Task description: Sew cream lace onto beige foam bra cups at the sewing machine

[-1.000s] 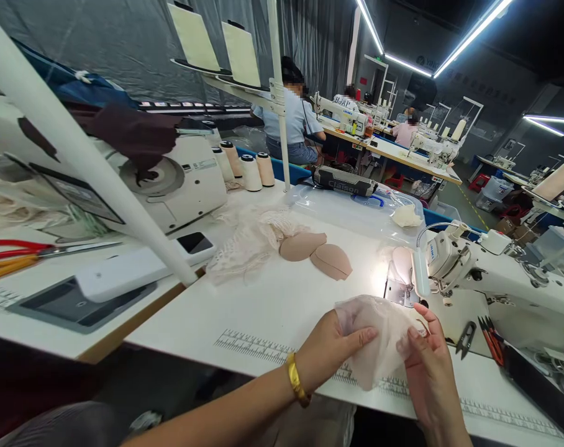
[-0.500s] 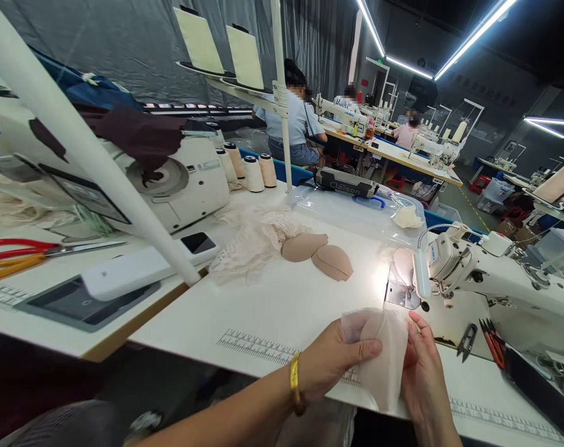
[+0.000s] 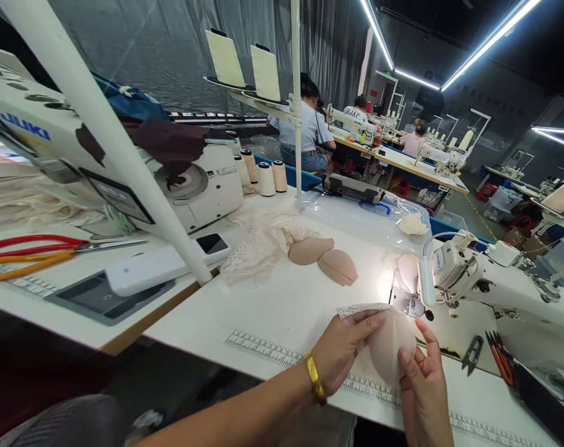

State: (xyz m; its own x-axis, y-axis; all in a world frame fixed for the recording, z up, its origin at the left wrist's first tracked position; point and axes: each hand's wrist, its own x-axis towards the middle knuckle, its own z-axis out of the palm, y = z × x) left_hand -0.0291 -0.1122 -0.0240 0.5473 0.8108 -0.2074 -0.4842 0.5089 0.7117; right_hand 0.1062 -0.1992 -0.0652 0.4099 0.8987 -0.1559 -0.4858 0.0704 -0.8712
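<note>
The white table (image 3: 193, 316) is spread beneath and beyond both hands. Just beyond the right hand and off to its right, the sewing machine (image 3: 510, 279) is set with its lamp lit; nothing held is placed under its needle, so no stitching is judged to be under way. Lace fabric (image 3: 263, 248) is heaped beyond the left hand and to its left, apparently not in use.

The sheer-covered cup (image 3: 392, 347) is held between the hands, above the table's near edge. Its sheer layer is pinched between thumb and fingers of the left hand (image 3: 340, 351), and its opposite edge is pinched by the right hand (image 3: 424, 366), whose index finger is lifted clear. The layer is already laid over the cup, and a line is seen down its middle; whether its edges are sewn cannot be told.

Beyond the left hand, two beige cups (image 3: 338, 267) are left bare, touching each other, and are judged to be unworked. A pale rounded piece (image 3: 407, 273) is placed beyond the right hand, behind the needle; its stage cannot be told. The thread snips (image 3: 472, 355) are left unheld, to the right of the right hand.
</note>
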